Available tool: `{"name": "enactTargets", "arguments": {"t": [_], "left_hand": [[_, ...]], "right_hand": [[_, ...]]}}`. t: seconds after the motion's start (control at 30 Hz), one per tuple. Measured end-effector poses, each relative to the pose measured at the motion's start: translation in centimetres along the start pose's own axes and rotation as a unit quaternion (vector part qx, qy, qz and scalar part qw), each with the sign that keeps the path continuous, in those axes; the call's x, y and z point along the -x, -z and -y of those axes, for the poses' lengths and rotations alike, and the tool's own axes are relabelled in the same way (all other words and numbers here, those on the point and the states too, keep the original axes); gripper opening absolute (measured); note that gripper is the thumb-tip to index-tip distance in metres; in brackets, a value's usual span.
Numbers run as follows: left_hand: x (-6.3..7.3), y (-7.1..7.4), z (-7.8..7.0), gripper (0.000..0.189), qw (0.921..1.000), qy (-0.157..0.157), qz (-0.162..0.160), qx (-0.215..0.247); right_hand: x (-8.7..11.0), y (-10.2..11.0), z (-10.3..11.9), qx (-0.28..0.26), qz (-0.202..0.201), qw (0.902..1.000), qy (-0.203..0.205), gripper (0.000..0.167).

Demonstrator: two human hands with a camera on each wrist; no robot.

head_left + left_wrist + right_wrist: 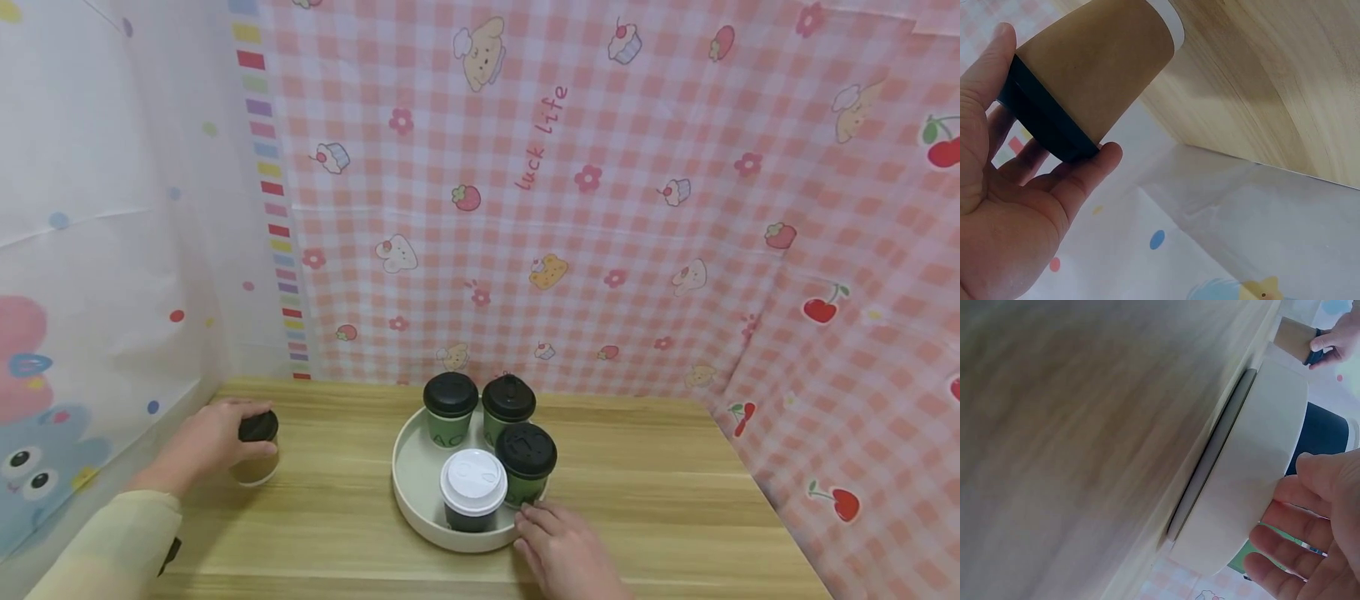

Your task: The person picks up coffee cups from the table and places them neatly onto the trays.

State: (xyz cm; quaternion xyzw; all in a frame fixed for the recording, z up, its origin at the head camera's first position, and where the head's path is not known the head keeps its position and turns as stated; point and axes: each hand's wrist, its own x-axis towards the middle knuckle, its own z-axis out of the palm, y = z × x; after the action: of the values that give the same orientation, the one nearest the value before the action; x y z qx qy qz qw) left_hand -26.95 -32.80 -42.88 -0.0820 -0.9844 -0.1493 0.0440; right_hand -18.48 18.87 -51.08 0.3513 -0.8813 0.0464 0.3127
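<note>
My left hand (217,442) grips a brown paper coffee cup (1100,59) by its black lid (1047,115), thumb on one side and fingertips on the other. The cup is upright on the left of the table in the head view. At the right front of a round cream tray (411,508), my right hand (566,546) rests its fingers against the rim. On that tray stand a dark cup with a white lid (474,481) and several green cups with black lids; the nearest green cup (525,492) is close to the right fingertips.
The wood-grain table (337,467) runs back to a pink checked cloth (525,275). A white dotted cloth (112,208) hangs along the left edge, close to the left hand. Another cloth with cherries (862,400) borders the right side.
</note>
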Motion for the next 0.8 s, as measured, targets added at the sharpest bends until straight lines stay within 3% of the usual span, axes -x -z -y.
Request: {"name": "enactTargets", "arguments": {"t": [0.8], "left_hand": [[0.17, -0.26, 0.28, 0.079, 0.9997, 0.003, -0.006, 0.022]], "right_hand": [[-0.05, 0.51, 0.51, -0.031, 0.049, 0.9972, -0.046, 0.027]]}}
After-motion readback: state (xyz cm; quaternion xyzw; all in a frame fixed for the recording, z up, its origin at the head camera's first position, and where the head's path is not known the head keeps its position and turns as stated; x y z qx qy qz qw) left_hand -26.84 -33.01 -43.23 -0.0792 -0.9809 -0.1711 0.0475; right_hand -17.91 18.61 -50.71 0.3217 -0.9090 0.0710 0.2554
